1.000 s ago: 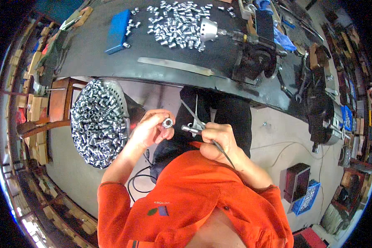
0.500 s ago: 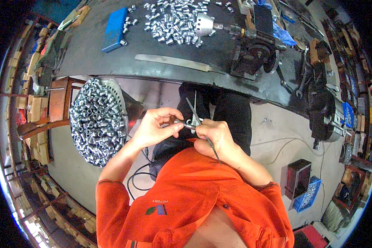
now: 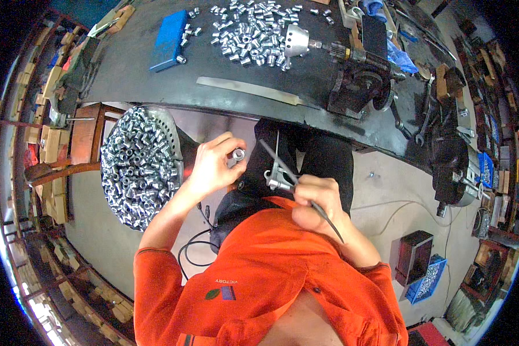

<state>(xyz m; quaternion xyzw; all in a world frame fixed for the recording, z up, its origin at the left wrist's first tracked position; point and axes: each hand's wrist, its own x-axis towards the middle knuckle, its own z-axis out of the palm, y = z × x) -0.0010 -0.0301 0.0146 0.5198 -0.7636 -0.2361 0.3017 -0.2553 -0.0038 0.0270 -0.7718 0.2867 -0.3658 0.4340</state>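
My left hand [image 3: 214, 161] pinching a silver fitting [image 3: 238, 154], my right hand [image 3: 317, 197] closed around a thin dark rod [image 3: 280, 160], a silver metal piece [image 3: 278, 183] beside it, all my side of the tabletop [image 3: 132, 81]'s near edge, loose fittings [image 3: 246, 39] beyond

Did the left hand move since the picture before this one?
Yes. The left hand has moved forward, closer to the pale flat strip lying on the bench, and farther from the right hand.
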